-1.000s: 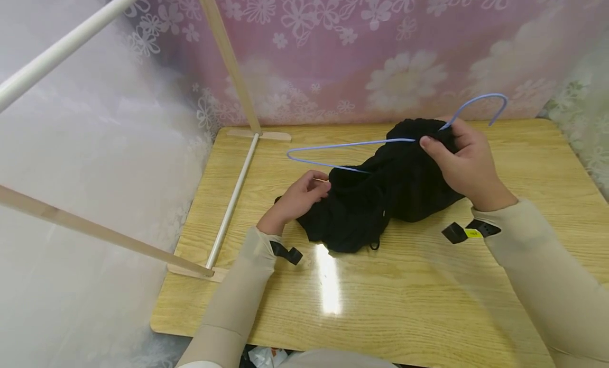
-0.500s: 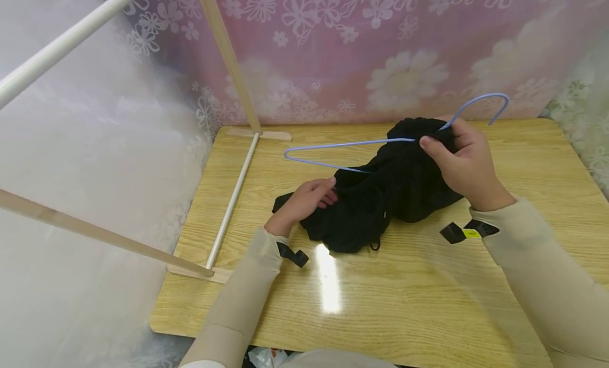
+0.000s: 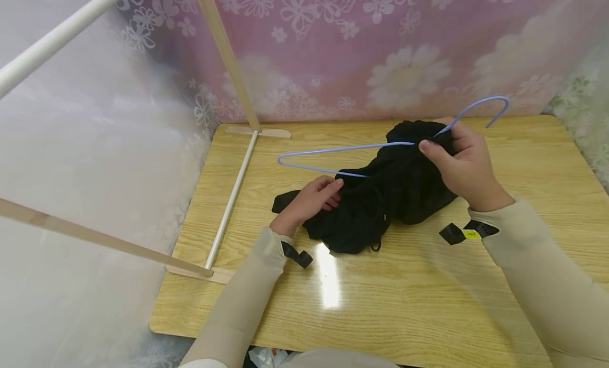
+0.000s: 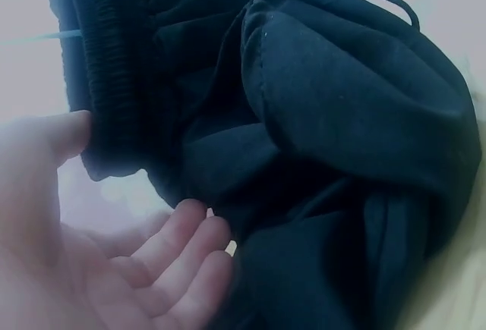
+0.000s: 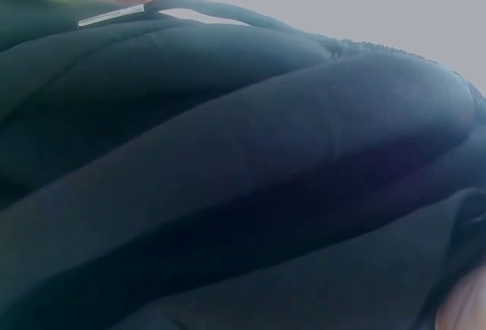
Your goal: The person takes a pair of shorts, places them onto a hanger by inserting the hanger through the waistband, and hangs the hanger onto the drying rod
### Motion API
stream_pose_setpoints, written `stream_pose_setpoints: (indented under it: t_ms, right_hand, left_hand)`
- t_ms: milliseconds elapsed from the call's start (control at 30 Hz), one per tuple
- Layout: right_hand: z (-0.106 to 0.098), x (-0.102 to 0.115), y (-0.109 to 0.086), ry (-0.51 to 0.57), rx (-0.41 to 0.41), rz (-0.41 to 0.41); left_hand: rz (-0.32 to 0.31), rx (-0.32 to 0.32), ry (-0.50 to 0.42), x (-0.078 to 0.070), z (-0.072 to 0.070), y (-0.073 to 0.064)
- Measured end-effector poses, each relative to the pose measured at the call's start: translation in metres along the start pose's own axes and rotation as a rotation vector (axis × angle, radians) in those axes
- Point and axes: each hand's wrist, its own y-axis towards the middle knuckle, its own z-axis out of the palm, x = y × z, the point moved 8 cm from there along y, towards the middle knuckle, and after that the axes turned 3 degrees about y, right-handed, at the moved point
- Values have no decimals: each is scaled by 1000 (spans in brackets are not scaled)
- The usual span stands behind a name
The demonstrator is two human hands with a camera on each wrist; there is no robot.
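Observation:
A pair of black drawstring pants [image 3: 361,220] lies bunched over the table, with a blue hanger [image 3: 328,150] partly inside its waist. My right hand [image 3: 468,164] grips the cloth together with the hanger near the base of its hook, thumb on top. The hanger's left end pokes out of the waist opening, and its right end is hidden in the cloth. My left hand [image 3: 311,201] is at the near side of the opening. In the left wrist view its thumb touches the gathered waistband [image 4: 110,72], while the fingers [image 4: 194,246] lie loosely bent beside the cloth.
A wooden table [image 3: 404,304] lies beneath everything. On its left stands a rack with wooden legs [image 3: 233,66], a white lower bar [image 3: 233,199] and a white upper bar [image 3: 62,37]. A pink floral curtain [image 3: 333,66] hangs behind the table.
My left hand has moved right and slightly down along the waist edge of the pants. The hanger's left end has shifted a little left and down. My right hand keeps its grip.

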Motion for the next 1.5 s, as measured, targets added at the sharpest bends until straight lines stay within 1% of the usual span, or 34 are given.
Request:
stream_pose_setpoints:
  t_ms: [67, 133, 233, 300, 400, 500, 667, 733, 800, 900, 1033, 1133, 1200, 1300, 1400, 1500]
  right_hand:
    - [1, 1, 0, 12, 4, -6]
    - [2, 1, 0, 37, 5, -4]
    - [3, 1, -1, 59, 5, 1]
    - [3, 1, -1, 52, 6, 2]
    - [2, 0, -2, 22, 12, 7]
    - [0, -4, -4, 17, 8, 31]
    - [-6, -11, -7, 49, -10, 77]
    - [-7, -12, -8, 39, -14, 88]
    - [-9, -14, -9, 23, -21, 105]
    - [-12, -15, -10, -17, -30, 135]
    - [-14, -15, -11, -91, -39, 163]
    - [-16, -16, -12, -169, -34, 161]
    - [-17, -16, -13, -214, -33, 160]
    - [-20, -18, -14, -239, -42, 173]
    - [-23, -21, -15, -250, -50, 199]
    - [-23, -21, -16, -257, -47, 205]
  left_hand:
    - [-9, -14, -30, 2, 0, 2]
    - [-13, -9, -49, 3, 3, 4]
    - [-18, 42, -69, 4, 10, 5]
    - [-25, 80, -78, 4, 14, 4]
    - [-41, 103, -94, 4, 17, 3]
    - [-37, 78, -90, 4, 12, 2]
    - [-9, -9, -75, 1, -1, 0]
    - [4, -51, -57, 0, -6, -1]
    - [20, -71, -29, -2, -9, -2]
    - [12, -100, 3, -1, -14, -3]
    - [-25, -105, -1, 4, -17, -6]
    - [-24, -115, -12, 4, -21, -8]
    - [-3, -128, -26, 0, -25, -8]
    - [35, -142, -63, -8, -32, -9]
    - [76, -160, -131, -17, -40, -11]
    - [112, -192, -196, -24, -48, -15]
